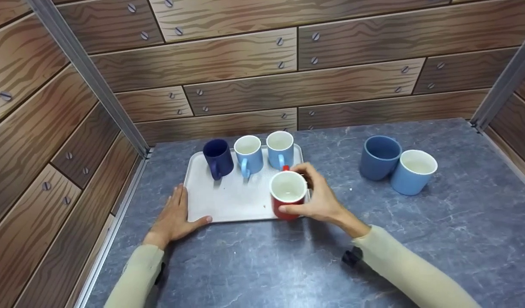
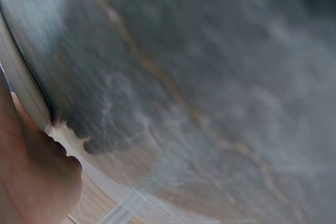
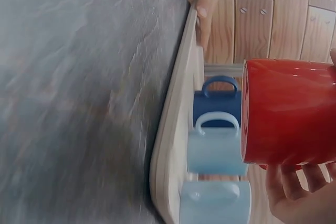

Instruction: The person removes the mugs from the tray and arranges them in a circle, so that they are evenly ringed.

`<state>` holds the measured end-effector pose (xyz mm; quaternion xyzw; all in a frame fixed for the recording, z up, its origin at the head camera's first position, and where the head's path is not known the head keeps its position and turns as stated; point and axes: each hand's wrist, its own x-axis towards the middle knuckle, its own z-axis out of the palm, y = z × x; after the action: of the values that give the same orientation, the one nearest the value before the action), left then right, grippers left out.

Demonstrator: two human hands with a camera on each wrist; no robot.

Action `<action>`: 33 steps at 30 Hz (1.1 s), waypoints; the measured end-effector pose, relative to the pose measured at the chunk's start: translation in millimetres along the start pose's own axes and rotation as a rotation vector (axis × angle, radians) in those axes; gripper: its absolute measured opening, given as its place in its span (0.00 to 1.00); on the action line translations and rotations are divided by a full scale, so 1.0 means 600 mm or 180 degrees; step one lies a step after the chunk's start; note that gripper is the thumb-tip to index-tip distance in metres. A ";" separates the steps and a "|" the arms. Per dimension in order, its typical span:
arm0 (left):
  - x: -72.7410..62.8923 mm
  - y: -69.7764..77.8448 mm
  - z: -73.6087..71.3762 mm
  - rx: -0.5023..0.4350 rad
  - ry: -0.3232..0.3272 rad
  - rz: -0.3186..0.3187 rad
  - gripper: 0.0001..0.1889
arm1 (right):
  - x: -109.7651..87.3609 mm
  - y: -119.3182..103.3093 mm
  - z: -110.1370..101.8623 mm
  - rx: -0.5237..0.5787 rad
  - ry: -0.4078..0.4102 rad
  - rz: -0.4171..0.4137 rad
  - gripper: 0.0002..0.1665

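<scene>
Left: the side wall (image 1: 35, 141) is clad in printed wood planks and joined to the back wall (image 1: 262, 72) by a metal post (image 1: 84, 77). The same plank print is carried across the back wall.

The left hand (image 1: 172, 220) is laid flat and spread at the tray's near left corner, nothing gripped; fingers are set along the left rim, thumb on the near rim. In the left wrist view only part of it is caught, beside the rim; mostly desk is shown there, blurred.

The tray (image 1: 219, 201), off-white with rounded corners, is set on the grey marbled desk (image 1: 228, 265). Along its far side three mugs are stood upright in a row: navy mug (image 1: 218, 159), first pale mug (image 1: 254, 162), second pale mug (image 1: 289, 155). All three handles are turned to the near side.

The red mug (image 1: 288, 192), white inside, is held upright over the tray's near right part. Its base is seen clear of the tray in the right wrist view; its handle is pointed to the far side, towards the second pale mug. It is gripped by the right hand (image 1: 324, 203), closed as far as the mug's width allows: thumb across the near face, fingers curled round the other side.

Far right, off the tray: the blue mug (image 1: 377, 162) and third pale mug (image 1: 410, 177) are stood upright on the desk, side by side. Whether they touch can't be told.
</scene>
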<state>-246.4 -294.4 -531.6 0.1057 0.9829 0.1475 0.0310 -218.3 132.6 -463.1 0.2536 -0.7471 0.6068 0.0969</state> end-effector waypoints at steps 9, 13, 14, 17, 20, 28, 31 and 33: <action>-0.005 -0.002 -0.004 0.0009 0.0033 -0.0018 0.71 | -0.030 -0.002 -0.069 0.0051 0.0434 -0.0041 0.49; -0.007 -0.004 0.000 0.0006 -0.0028 -0.0053 0.71 | -0.050 0.005 -0.098 0.0101 0.0650 -0.0104 0.48; -0.007 -0.004 0.001 0.0000 -0.0025 -0.0046 0.71 | -0.055 0.006 -0.105 0.0092 0.0695 -0.0105 0.48; -0.008 -0.005 0.001 -0.0015 -0.0039 -0.0051 0.71 | -0.074 0.012 -0.126 0.0065 0.0789 -0.0056 0.49; -0.007 -0.006 -0.001 -0.0014 -0.0053 -0.0078 0.72 | -0.092 0.017 -0.147 -0.0015 0.0849 0.0018 0.49; -0.003 -0.004 -0.002 -0.0013 -0.0023 -0.0087 0.72 | -0.132 0.024 -0.205 -0.0289 0.0858 0.0109 0.51; -0.002 -0.002 -0.001 -0.0007 -0.0004 -0.0038 0.71 | -0.149 0.020 -0.228 -0.0491 0.0879 0.0154 0.53; -0.001 -0.002 -0.001 0.0006 0.0009 -0.0016 0.71 | -0.158 0.017 -0.242 -0.0623 0.0895 0.0197 0.54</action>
<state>-246.4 -295.9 -531.2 0.1031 0.9834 0.1466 0.0298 -166.4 297.6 -479.4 0.1325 -0.7891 0.5633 0.2059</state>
